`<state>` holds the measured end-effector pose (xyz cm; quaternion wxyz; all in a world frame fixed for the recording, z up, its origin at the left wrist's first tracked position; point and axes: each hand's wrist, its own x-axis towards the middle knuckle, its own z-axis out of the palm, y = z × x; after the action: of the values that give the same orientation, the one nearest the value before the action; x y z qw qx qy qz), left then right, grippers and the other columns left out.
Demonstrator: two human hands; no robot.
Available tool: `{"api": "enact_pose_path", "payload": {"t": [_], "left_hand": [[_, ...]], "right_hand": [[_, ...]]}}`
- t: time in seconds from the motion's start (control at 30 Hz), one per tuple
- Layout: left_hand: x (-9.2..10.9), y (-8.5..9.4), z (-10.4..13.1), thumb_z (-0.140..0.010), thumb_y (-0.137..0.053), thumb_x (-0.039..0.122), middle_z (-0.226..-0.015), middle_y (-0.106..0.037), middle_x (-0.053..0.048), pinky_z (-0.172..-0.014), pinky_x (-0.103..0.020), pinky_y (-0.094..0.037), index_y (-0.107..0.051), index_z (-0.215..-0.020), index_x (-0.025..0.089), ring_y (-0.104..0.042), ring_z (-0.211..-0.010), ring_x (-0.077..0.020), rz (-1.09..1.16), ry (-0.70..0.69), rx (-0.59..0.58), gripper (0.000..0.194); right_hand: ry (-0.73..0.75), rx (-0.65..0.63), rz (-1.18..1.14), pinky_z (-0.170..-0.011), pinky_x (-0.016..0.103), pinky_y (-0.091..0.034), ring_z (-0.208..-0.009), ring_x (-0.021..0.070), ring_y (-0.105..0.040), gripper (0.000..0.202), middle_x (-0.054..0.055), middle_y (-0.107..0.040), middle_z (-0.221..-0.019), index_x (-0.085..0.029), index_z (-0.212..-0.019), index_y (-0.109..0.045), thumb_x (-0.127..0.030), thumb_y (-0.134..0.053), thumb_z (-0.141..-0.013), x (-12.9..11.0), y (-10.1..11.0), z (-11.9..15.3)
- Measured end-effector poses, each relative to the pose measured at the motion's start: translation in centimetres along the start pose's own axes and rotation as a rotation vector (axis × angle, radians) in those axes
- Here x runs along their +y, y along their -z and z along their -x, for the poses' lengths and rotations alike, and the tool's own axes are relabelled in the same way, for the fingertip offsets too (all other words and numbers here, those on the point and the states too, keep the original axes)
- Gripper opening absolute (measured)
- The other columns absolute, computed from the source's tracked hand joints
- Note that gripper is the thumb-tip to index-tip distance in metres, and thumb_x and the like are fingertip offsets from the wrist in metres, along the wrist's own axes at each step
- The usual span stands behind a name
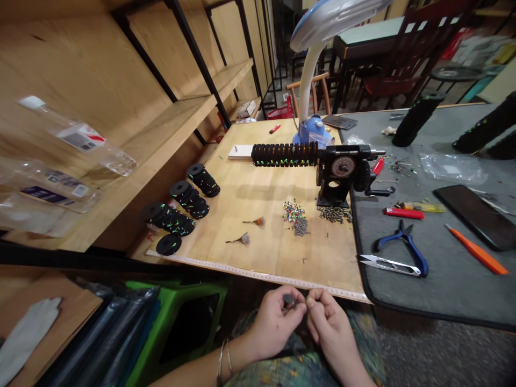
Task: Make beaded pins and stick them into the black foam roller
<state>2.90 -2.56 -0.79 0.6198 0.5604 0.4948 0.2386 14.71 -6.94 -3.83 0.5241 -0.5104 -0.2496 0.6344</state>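
Note:
Just in front of the table's near edge, over my lap, my two hands are close together. My left hand (278,325) is closed around a small dark grey rounded piece (287,299), whose kind I cannot make out. Thumb and fingertip of my right hand (331,325) are pinched beside the left fingertips; whatever they hold is too small to see. On the wooden table (226,188) beyond lie colourful beads (293,210), small metal pieces (300,227) and two feathery bundles (253,221).
A black hand-cranked winder (341,169) carries a row of black foam discs (284,155). Foam spools (183,198) stand left. Blue-handled pliers (403,244), thread snips (389,264) and a phone (475,216) lie on the grey mat (451,295). A lamp (310,129) stands behind.

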Motion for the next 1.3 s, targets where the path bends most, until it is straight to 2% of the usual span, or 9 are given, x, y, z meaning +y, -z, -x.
{"api": "enact_pose_path", "payload": {"t": [0.2,0.3,0.43,0.63,0.87,1.03,1.1,1.17,1.3], "left_hand": [[0.5,0.8,0.1,-0.083,-0.057,0.026,-0.069,-0.061,-0.002,-0.062,-0.023,-0.042,-0.061,-0.077,0.015,-0.055,-0.064,-0.0136,-0.082,-0.114,0.065,0.013],[0.7,1.5,0.2,-0.089,-0.052,0.027,-0.075,-0.065,-0.003,-0.064,-0.023,-0.044,-0.062,-0.084,0.016,-0.059,-0.068,-0.0145,-0.211,-0.212,0.075,0.015],[0.5,1.9,0.1,-0.092,-0.050,0.029,-0.072,-0.068,-0.004,-0.065,-0.024,-0.046,-0.062,-0.091,0.017,-0.062,-0.067,-0.0149,-0.245,-0.269,0.067,0.017],[0.1,1.4,-0.5,-0.089,-0.054,0.040,-0.069,-0.070,-0.005,-0.043,-0.020,-0.040,-0.059,-0.090,0.015,-0.052,-0.044,-0.0090,0.104,-0.095,0.091,0.026],[1.0,1.8,-1.1,-0.084,-0.060,0.039,-0.061,-0.067,-0.002,-0.045,-0.020,-0.043,-0.051,-0.082,0.016,-0.061,-0.051,-0.0129,0.234,-0.029,0.155,0.024],[1.2,3.9,-1.8,-0.083,-0.061,0.037,-0.061,-0.067,0.000,-0.047,-0.019,-0.042,-0.051,-0.083,0.016,-0.054,-0.046,-0.0084,0.222,-0.072,0.310,0.023],[1.1,4.8,-1.9,-0.082,-0.062,0.039,-0.058,-0.063,0.002,-0.045,-0.018,-0.039,-0.052,-0.081,0.016,-0.053,-0.045,-0.0083,0.209,-0.058,0.267,0.026],[0.7,5.2,-1.6,-0.080,-0.064,0.043,-0.052,-0.057,0.004,-0.041,-0.017,-0.033,-0.052,-0.077,0.016,-0.049,-0.042,-0.0075,0.195,-0.004,0.159,0.029],[0.0,4.6,-0.6,-0.079,-0.065,0.046,-0.045,-0.043,0.010,-0.040,-0.017,-0.026,-0.057,-0.082,0.014,-0.037,-0.037,-0.0053,0.227,0.098,-0.001,0.033]], "right_hand": [[0.010,-0.107,0.116,-0.041,0.018,-0.025,-0.038,0.0063,-0.031,0.046,-0.012,-0.043,-0.042,-0.018,-0.096,-0.050,-0.061,-0.058,-0.082,-0.1,0.9,0.2],[-0.016,-0.196,0.226,-0.042,0.019,-0.025,-0.039,0.0066,-0.033,0.040,-0.011,-0.043,-0.043,-0.018,-0.084,-0.051,-0.058,-0.056,-0.084,0.1,1.1,0.3],[0.035,-0.187,0.302,-0.043,0.019,-0.026,-0.039,0.0067,-0.032,0.034,-0.011,-0.041,-0.043,-0.021,-0.075,-0.046,-0.052,-0.049,-0.089,0.2,1.1,0.5],[0.073,-0.163,0.315,-0.040,0.019,-0.022,-0.036,0.0063,-0.027,0.028,-0.013,-0.034,-0.041,-0.023,-0.072,-0.042,-0.045,-0.048,-0.088,0.3,1.1,0.8],[0.069,-0.123,0.275,-0.040,0.019,-0.023,-0.036,0.0067,-0.027,0.029,-0.012,-0.032,-0.041,-0.023,-0.069,-0.044,-0.045,-0.052,-0.085,0.9,1.5,1.1],[0.039,-0.094,0.190,-0.040,0.019,-0.021,-0.036,0.0060,-0.025,0.033,-0.013,-0.033,-0.042,-0.023,-0.070,-0.044,-0.050,-0.054,-0.086,0.9,1.8,1.3],[0.033,-0.084,0.144,-0.041,0.019,-0.021,-0.037,0.0062,-0.028,0.035,-0.012,-0.036,-0.044,-0.022,-0.073,-0.045,-0.054,-0.054,-0.086,0.6,1.9,1.4],[0.038,-0.078,0.107,-0.042,0.019,-0.023,-0.039,0.0069,-0.031,0.037,-0.010,-0.040,-0.046,-0.022,-0.076,-0.046,-0.057,-0.053,-0.086,0.3,1.9,1.5],[0.029,-0.077,0.097,-0.046,0.020,-0.026,-0.044,0.0083,-0.036,0.042,-0.008,-0.045,-0.048,-0.020,-0.076,-0.048,-0.061,-0.056,-0.084,-0.4,1.6,1.5]]}}
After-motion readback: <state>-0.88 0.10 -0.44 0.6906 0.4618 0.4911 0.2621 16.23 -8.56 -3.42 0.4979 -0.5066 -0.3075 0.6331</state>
